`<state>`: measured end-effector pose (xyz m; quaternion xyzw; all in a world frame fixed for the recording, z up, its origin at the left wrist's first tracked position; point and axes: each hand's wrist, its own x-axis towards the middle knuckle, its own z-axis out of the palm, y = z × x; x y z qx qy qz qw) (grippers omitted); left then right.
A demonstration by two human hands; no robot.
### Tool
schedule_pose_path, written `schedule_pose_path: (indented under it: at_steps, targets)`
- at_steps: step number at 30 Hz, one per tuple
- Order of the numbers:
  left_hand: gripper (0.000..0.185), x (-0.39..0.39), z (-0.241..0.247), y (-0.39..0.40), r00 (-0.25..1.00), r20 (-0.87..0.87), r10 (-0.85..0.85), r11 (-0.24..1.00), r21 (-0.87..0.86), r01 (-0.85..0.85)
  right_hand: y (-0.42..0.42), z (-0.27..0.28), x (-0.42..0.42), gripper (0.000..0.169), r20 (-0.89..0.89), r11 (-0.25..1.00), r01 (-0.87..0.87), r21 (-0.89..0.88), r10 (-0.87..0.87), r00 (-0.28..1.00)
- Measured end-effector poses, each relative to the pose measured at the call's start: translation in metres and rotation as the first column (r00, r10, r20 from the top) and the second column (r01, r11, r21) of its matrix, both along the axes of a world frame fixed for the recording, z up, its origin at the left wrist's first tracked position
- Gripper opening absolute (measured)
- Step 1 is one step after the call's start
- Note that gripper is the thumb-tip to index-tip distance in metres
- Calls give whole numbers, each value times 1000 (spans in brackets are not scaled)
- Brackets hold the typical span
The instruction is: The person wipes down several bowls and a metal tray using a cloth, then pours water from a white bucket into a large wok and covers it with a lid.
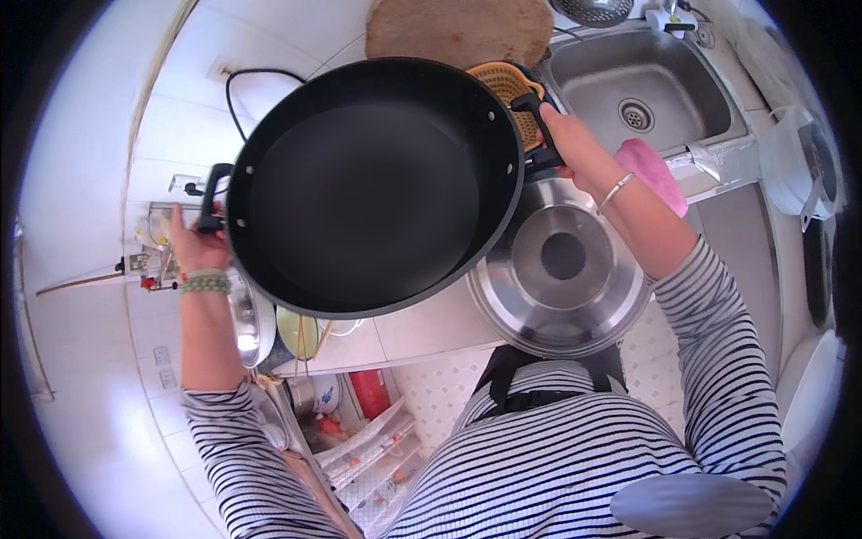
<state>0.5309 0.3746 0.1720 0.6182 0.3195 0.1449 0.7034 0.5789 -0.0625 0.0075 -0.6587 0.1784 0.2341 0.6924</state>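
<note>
A large black two-handled pan (pixel 363 202) is held up before me, its smooth inside bare and facing me. My left hand (pixel 195 242) grips the black loop handle (pixel 214 195) on the pan's left side. On the opposite side, my right hand (pixel 569 141) is wrapped around the other loop handle (pixel 539 124). Below and right of the pan, a round stainless steel lid (pixel 562 296) with a dark round centre lies at the counter's edge. The pan covers part of that lid and much of the counter.
A steel sink (pixel 646 81) is at the upper right, with a pink cloth (pixel 652 176) at its front edge. Behind the pan are a round wooden board (pixel 458 27) and an orange plastic basket (pixel 502 77). A steel bowl (pixel 250 330) and a green oval item (pixel 296 333) stand at left.
</note>
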Motion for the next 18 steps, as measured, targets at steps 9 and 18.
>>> schedule_pose_path:
  at_steps: [9, 18]
  targets:
    - [53, -4, -112, 93, 999, 12, -48, 964, -263, 50, 65, -16, 17, 46, 166, 975, 62, -214, -26, 986]
    - [57, 15, -174, 96, 988, -88, -124, 957, -274, 95, 44, -7, 47, 50, 329, 966, 126, -224, -47, 943]
